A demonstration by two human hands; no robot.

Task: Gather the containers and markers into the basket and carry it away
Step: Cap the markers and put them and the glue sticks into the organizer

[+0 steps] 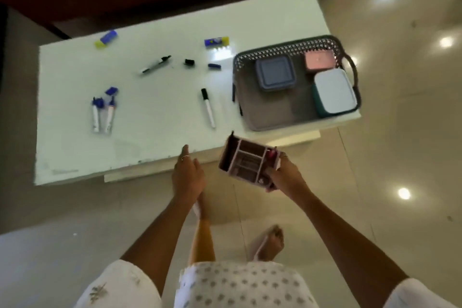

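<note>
A grey basket stands at the right end of the white table. It holds a blue-lidded container, a pink one and a teal one with a white lid. My right hand grips a pink divided organizer just off the table's near edge. My left hand hovers open beside it, holding nothing. On the table lie a black-capped marker, another black marker, two blue markers and loose caps.
Two blue and yellow erasers lie near the table's far edge. A dark red wall or sofa rises behind the table. Glossy tiled floor surrounds it, and my feet show below.
</note>
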